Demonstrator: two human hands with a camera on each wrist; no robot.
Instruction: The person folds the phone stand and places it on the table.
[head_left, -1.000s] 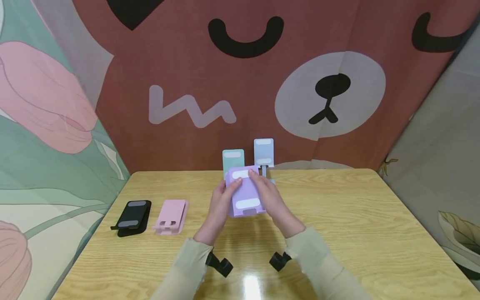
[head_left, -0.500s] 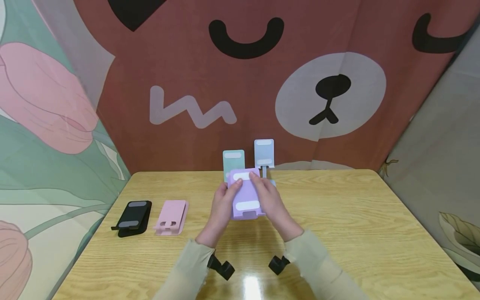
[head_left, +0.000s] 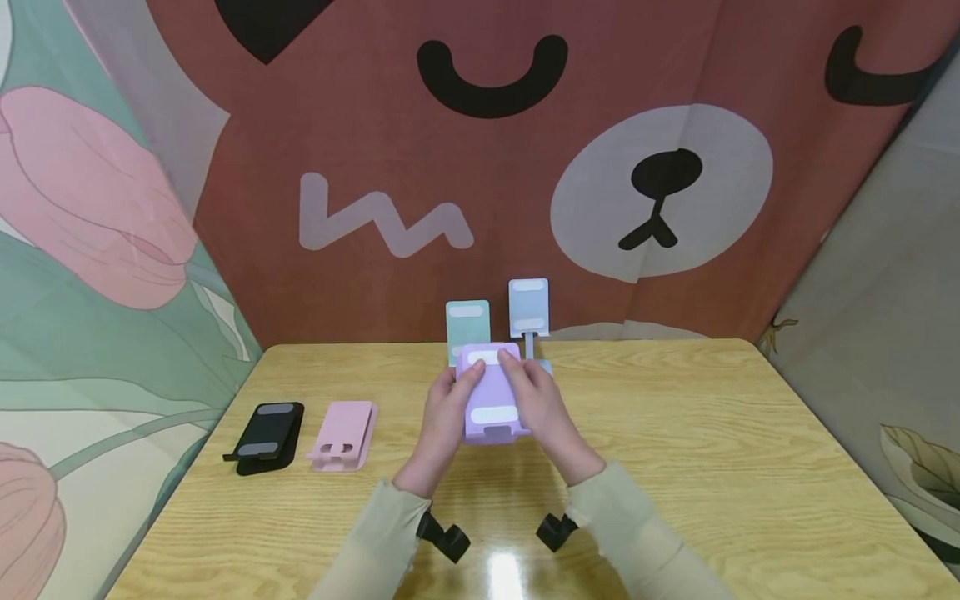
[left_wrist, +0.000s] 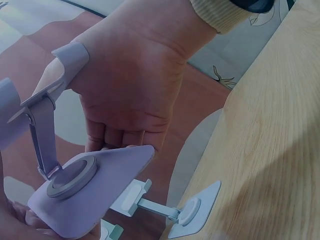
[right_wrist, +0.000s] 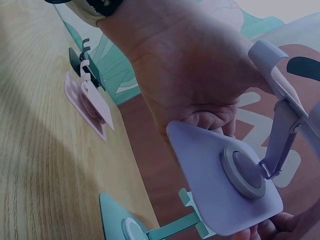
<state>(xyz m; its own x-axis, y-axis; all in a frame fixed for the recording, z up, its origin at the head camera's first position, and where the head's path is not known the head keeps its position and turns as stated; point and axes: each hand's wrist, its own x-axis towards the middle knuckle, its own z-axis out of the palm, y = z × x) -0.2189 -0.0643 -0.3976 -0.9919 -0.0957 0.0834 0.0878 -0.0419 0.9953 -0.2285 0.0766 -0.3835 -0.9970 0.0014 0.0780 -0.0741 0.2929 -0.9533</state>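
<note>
Both hands hold a lavender folding phone stand (head_left: 492, 392) over the middle of the table. My left hand (head_left: 441, 412) grips its left side and my right hand (head_left: 543, 408) its right side, thumbs on the front plate near the upper pale pad. Seen from below in the left wrist view, the stand's base (left_wrist: 115, 187) with its round hinge disc hangs at an angle, joined to the plate by a bent arm (left_wrist: 44, 135). Fingers reach behind the base. Beyond the hands stand a mint phone stand (head_left: 467, 321) and a light blue phone stand (head_left: 528, 302), both unfolded.
On the left of the wooden table (head_left: 675, 467) lie a black phone stand (head_left: 268, 433) and a pink phone stand (head_left: 345, 433), both folded low. A brown bear-print cloth (head_left: 360, 283) hangs behind the table's far edge.
The lavender stand has come down slightly toward the person, and its plate is straighter, showing less of its left side. Both hands keep their grip; the other stands stay put.
</note>
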